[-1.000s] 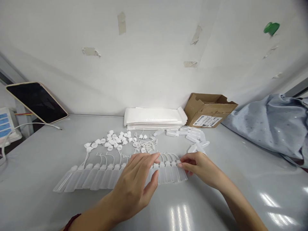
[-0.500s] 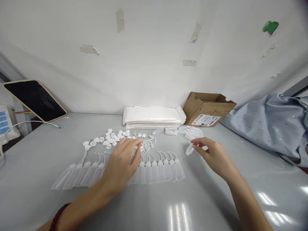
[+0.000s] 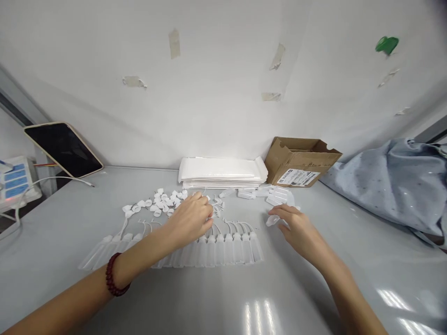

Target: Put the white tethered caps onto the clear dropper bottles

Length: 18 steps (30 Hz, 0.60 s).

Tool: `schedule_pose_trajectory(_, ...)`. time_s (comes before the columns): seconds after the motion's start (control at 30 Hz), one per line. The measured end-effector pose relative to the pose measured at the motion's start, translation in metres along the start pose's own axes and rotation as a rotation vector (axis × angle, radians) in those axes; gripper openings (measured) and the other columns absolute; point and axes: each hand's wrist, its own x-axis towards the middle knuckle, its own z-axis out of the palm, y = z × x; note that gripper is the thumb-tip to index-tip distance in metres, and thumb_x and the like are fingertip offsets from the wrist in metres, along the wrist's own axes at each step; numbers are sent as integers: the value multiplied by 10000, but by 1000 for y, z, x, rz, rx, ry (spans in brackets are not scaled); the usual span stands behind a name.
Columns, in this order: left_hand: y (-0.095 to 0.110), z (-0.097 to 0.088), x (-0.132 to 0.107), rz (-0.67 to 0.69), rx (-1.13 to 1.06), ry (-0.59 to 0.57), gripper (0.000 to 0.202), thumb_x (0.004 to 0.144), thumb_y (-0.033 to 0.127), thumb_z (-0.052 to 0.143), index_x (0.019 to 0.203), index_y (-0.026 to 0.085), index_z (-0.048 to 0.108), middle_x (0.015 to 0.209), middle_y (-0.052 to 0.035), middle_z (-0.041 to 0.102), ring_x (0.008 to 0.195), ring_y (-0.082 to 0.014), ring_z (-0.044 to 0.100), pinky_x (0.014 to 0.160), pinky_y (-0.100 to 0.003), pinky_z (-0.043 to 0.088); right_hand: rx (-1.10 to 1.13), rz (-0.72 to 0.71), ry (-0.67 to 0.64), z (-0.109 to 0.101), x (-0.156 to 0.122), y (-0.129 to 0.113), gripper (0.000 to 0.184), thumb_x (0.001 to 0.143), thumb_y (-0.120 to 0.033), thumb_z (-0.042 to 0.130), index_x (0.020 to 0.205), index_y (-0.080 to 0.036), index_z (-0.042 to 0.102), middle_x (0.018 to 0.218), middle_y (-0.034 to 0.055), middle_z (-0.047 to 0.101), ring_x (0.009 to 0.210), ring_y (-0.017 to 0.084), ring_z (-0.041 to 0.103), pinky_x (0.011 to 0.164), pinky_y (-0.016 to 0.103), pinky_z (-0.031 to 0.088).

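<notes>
Fitted bottles (image 3: 223,244) line the table (image 3: 244,298); the right hand (image 3: 296,228) clamps its grip on a loose bottle (image 3: 272,220); the grip of the left hand (image 3: 192,216), among spare nozzles (image 3: 219,209), is hidden.

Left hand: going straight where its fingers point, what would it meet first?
Likely the loose white nozzle pieces right before the left hand, then the loose clear bottles; depth is unclear.

Packing workbench: bottle row (image 3: 209,244), loose caps (image 3: 162,204), pouch stack (image 3: 221,171), carton (image 3: 300,160).
</notes>
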Motion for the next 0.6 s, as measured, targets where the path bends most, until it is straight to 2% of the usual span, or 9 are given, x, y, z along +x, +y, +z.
schedule_pose_trajectory(0.1,2,-4,4,-77,-85,21,210,789,161,513,608,184,619,651,-35,586,708,-216,517,604,-314,413,-33,-20,12,4,3,-1,429,714,54,439,951,-200,690,1032,67,714,958,273,624,744,383,528)
schedule_pose_trajectory(0.23,-2,-19,5,-220,-246,79,192,813,263,554,678,210,680,708,-22,652,742,-205,590,600,-289,455,-44,-73,62,7,4,-1,384,765,27,433,934,-209,685,967,71,730,915,267,614,686,371,535)
schedule_pose_trajectory(0.37,-8,-32,1,-362,-404,140,252,849,395,562,767,210,712,721,-19,697,595,-162,601,498,-248,449,-36,-124,155,8,5,0,329,792,-29,458,966,-211,669,973,86,716,873,275,595,689,403,529)
schedule_pose_trajectory(0.47,-12,-35,-3,-437,-503,205,293,854,457,572,818,204,715,795,-33,731,676,-178,651,552,-250,487,-19,-153,249,8,6,-1,298,836,-77,441,1014,-204,643,998,101,692,867,281,574,727,439,513)
schedule_pose_trajectory(0.6,-13,-35,-10,-475,-574,291,284,846,460,594,842,202,713,848,-42,738,757,-193,661,622,-268,506,25,-208,355,8,5,-11,255,879,-119,443,1062,-189,604,1026,109,665,921,277,559,792,449,497)
